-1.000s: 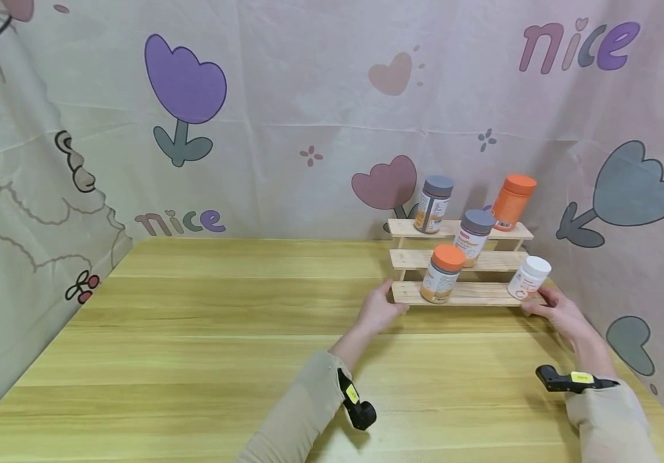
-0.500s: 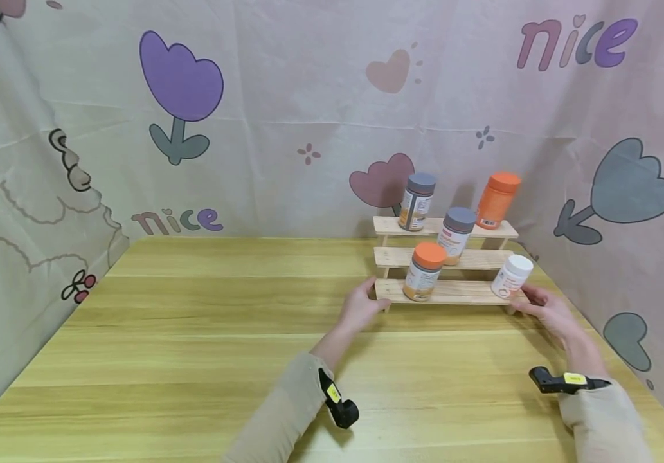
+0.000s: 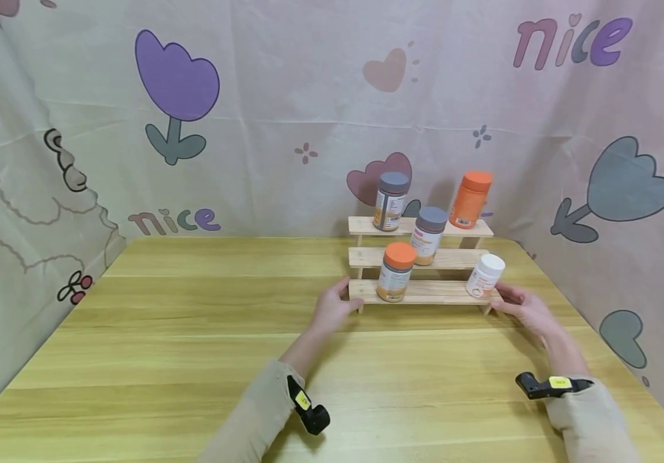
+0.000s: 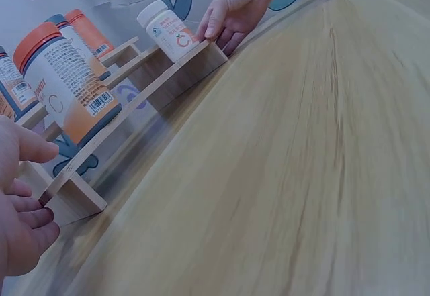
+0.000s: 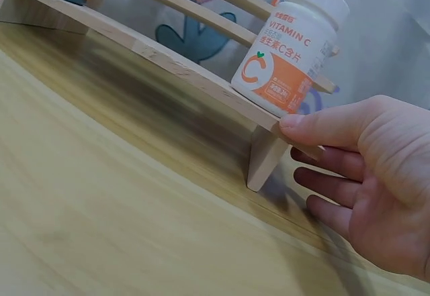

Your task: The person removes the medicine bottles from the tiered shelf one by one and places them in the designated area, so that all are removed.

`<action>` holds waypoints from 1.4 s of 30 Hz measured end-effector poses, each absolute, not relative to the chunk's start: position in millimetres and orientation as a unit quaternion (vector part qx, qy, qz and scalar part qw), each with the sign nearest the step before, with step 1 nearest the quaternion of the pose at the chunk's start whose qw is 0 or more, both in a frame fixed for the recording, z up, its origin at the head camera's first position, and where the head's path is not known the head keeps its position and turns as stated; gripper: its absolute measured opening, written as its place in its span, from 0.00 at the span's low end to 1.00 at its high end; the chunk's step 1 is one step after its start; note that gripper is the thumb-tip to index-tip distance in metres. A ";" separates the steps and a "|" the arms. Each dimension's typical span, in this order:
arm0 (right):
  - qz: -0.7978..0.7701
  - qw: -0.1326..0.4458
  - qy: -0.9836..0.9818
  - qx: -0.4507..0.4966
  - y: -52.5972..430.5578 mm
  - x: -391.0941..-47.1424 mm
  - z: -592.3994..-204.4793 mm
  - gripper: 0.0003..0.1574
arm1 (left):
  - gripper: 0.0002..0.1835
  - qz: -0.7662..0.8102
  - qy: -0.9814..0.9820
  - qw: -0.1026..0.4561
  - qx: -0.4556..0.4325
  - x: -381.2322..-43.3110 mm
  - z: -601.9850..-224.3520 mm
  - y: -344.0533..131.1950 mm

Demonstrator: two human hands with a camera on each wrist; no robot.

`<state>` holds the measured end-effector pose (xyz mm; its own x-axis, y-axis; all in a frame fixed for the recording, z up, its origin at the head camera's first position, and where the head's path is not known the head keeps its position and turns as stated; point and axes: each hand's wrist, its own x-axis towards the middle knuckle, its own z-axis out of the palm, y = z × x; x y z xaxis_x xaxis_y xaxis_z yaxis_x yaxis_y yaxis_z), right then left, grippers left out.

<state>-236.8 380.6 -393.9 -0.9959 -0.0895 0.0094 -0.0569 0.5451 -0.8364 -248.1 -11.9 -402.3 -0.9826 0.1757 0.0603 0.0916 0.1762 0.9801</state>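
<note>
A three-tier wooden display rack (image 3: 438, 292) stands right of centre in the head view. My left hand (image 3: 330, 310) grips the left end of its lowest tier. At the other end my right hand (image 3: 527, 314) pinches the board, thumb on top in the right wrist view and fingers below. On the bottom tier are an orange-lidded bottle (image 3: 394, 276) and a small white vitamin C bottle (image 5: 285, 54). One grey-lidded bottle (image 3: 427, 239) sits on the middle tier. Another grey-lidded bottle (image 3: 390, 207) and an orange bottle (image 3: 468, 204) are on top. Whether the legs touch the table cannot be told.
The wood-grain table (image 3: 164, 334) stretches to the left and in front of the rack. A printed cloth (image 3: 285, 83) hangs behind it and along both sides. Each sleeve carries a black wrist camera (image 3: 308, 406).
Both hands have moved the rack leftward along the table, away from the right-hand cloth. Its bottles have travelled with it, upright and in the same places on the tiers.
</note>
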 end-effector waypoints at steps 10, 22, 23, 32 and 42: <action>-0.513 0.034 0.853 -0.091 352.6 -238.3 -394.1 0.42 | 0.37 0.617 0.783 0.002 0.078 -243.0 -403.4 -47.1; -0.537 0.080 0.829 -0.135 320.8 -240.9 -396.2 0.42 | 0.36 0.632 0.773 0.002 0.050 -237.1 -402.5 -91.9; -0.541 0.083 0.826 -0.139 318.4 -241.0 -396.7 0.42 | 0.36 0.630 0.775 0.003 0.051 -236.5 -402.6 -95.8; -0.537 0.101 0.823 -0.155 296.2 -239.6 -394.8 0.42 | 0.36 0.635 0.769 0.026 0.073 -232.0 -400.6 -132.2; -0.527 0.128 0.819 -0.189 266.9 -238.6 -394.1 0.41 | 0.36 0.632 0.771 0.047 0.066 -223.6 -399.2 -172.4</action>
<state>-238.6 266.9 -394.1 -0.8955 -0.4450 -0.0107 -0.1744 0.3730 -0.9113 -223.6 -172.4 -399.2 -0.9870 0.1605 0.0117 0.0429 0.1923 0.9804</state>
